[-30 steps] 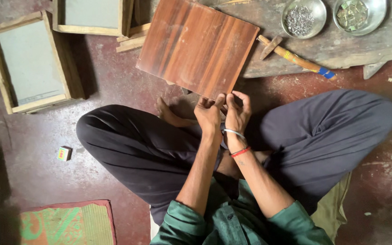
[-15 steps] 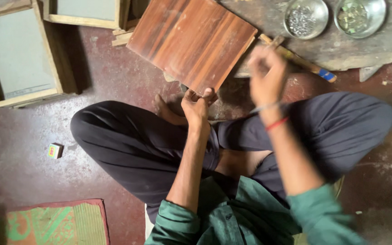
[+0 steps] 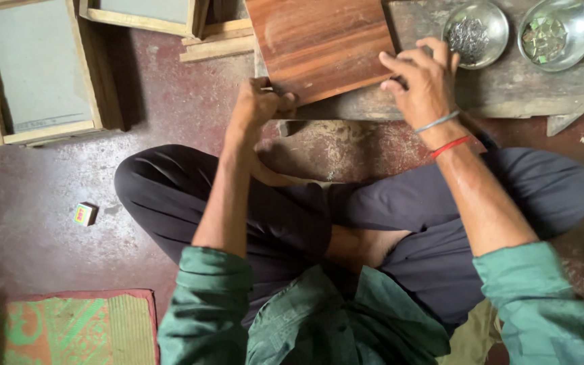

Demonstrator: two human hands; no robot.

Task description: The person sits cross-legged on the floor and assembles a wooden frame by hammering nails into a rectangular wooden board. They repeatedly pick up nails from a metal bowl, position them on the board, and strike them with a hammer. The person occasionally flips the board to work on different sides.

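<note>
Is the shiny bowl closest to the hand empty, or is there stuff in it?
Not empty. The steel bowl holds a heap of small grey metal bits; what they are is too small to tell. The right hand rests just beside it.

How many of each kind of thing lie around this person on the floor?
Wooden panel, held by left hand and right hand: 1
Metal bowls: 2
Wooden frames: 2
Small box: 1
Woven mat: 1
Total: 7
</note>
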